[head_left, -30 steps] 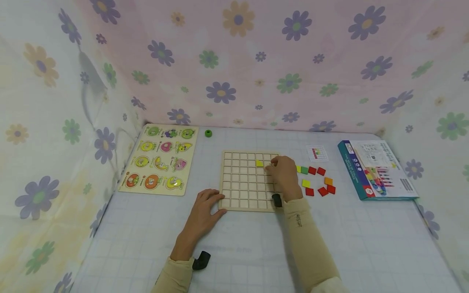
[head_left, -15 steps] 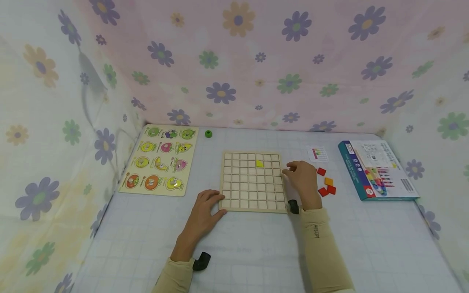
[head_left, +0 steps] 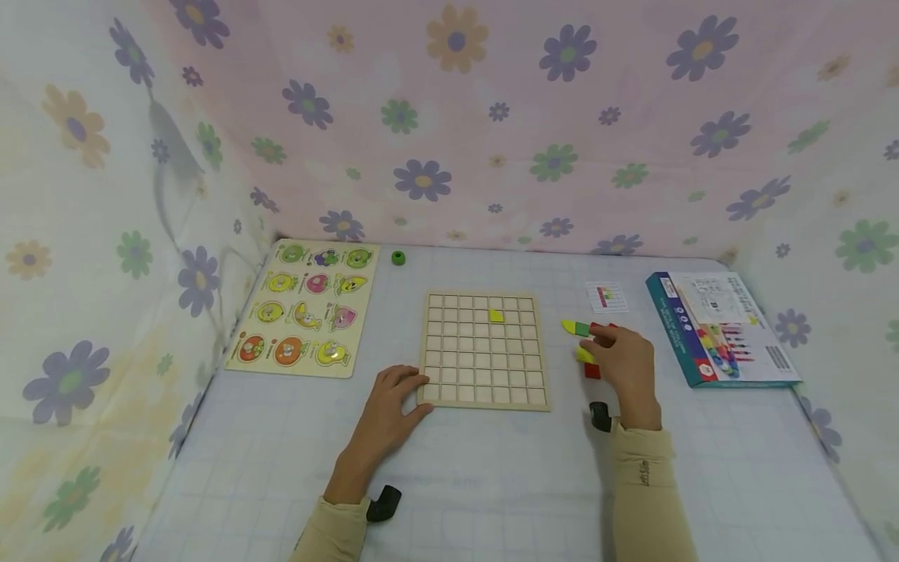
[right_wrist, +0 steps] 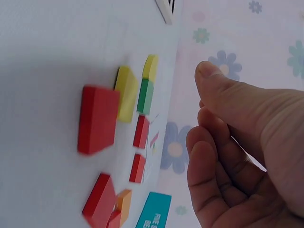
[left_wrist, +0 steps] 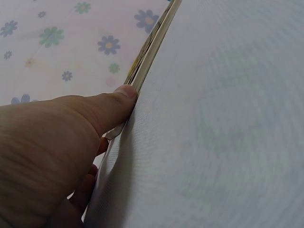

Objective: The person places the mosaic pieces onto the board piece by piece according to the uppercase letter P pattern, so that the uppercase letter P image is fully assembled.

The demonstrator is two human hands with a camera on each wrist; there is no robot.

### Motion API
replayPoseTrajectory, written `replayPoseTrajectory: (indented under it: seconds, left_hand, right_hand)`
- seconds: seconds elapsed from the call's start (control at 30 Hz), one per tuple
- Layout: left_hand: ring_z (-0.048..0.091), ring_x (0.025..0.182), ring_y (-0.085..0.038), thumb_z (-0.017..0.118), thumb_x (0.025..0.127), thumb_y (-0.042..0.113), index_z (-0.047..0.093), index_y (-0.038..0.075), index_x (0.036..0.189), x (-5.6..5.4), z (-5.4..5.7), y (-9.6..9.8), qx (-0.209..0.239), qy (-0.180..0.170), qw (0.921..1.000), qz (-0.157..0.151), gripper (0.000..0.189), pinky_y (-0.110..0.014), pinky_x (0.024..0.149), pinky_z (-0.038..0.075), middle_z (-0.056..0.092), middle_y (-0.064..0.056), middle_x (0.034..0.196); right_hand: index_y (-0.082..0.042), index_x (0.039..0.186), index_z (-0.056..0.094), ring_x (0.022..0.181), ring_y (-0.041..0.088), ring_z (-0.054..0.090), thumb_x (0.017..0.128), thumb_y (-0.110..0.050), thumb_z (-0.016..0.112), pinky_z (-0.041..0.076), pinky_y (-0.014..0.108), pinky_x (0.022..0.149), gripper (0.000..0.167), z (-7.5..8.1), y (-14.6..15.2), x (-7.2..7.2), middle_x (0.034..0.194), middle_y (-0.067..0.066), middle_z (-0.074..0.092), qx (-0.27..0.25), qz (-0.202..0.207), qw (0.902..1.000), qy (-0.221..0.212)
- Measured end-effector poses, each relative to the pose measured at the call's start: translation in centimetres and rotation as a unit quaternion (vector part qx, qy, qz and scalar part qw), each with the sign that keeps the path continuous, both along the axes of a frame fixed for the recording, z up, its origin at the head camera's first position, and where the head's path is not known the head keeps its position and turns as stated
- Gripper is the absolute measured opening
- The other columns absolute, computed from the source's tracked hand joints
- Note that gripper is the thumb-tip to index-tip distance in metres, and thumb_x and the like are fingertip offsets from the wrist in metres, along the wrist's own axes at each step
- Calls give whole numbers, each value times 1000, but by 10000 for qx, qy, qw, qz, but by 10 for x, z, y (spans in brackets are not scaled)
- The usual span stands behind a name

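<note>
I see the left hand [head_left: 388, 406] at the board [head_left: 485, 360], fingers relaxed and touching its near left corner. The left wrist view catches the board side-on, with the thumb against its edge; only the head view shows the grid, where one yellow tile [head_left: 496, 315] sits in the second row from the far side.

The right hand [head_left: 623, 363] hangs over the loose tiles to the right of the board, its fingers loosely curled. From above it covers several of them; the right wrist view shows a gap between thumb and fingers with nothing gripped, and uncovers an orange tile [right_wrist: 124, 202] among red ones. A green tile [head_left: 583, 329] lies past the fingertips.

A strip of table [head_left: 492, 468] separates the board's right edge from the tiles, and another its left edge from the fruit puzzle [head_left: 304, 297]. The box [head_left: 726, 328] stands right of the tiles, the card [head_left: 607, 297] beyond them.
</note>
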State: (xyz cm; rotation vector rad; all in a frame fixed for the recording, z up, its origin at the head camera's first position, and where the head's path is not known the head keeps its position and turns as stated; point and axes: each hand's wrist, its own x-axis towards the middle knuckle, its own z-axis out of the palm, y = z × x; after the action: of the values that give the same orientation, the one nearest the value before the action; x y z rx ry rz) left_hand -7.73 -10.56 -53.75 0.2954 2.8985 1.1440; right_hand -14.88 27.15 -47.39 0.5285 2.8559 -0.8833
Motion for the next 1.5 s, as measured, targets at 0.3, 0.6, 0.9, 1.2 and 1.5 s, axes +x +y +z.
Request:
replayPoseTrajectory:
  seconds: [0.3,0.6,0.9,1.2,1.5]
  left_hand:
    - [42,142,-22,83,87,27,70,18,127,0,-1,1,80,-16,10000,-38,43,-45,117,44,59,-1,139]
    - [42,142,-21,82,88,29,70,19,128,-3,-3,0,11,14,10000,-62,43,-45,118,44,58,1,140]
    - [42,142,-22,82,88,29,70,19,128,-3,-2,1,17,40,10000,-82,43,-45,117,44,58,1,140]
    - [42,141,-23,82,87,27,70,18,127,-2,1,1,52,19,9999,-84,43,-45,117,44,58,-1,139]
    - [42,141,-21,82,88,29,70,19,128,-1,0,0,-49,-33,10000,-3,44,-44,117,44,58,1,140]
  right_hand:
    - [-7,139,63,109,37,53,98,-35,69,56,41,83,49,-7,20,9,122,22,66,92,-28,9996,-276]
    - [-6,139,62,111,38,54,98,-34,69,57,45,88,50,-10,27,11,124,23,65,43,74,9997,-245]
    - [-7,142,60,112,38,54,98,-33,69,58,42,86,52,-13,34,12,126,23,64,-106,-171,9989,-435]
    - [-7,143,59,111,37,53,100,-34,67,53,36,80,51,-12,49,18,130,23,63,-159,-497,9973,-509]
    - [-7,145,56,106,35,50,100,-36,67,47,34,73,55,-12,65,25,124,23,63,-240,-774,9945,-657]
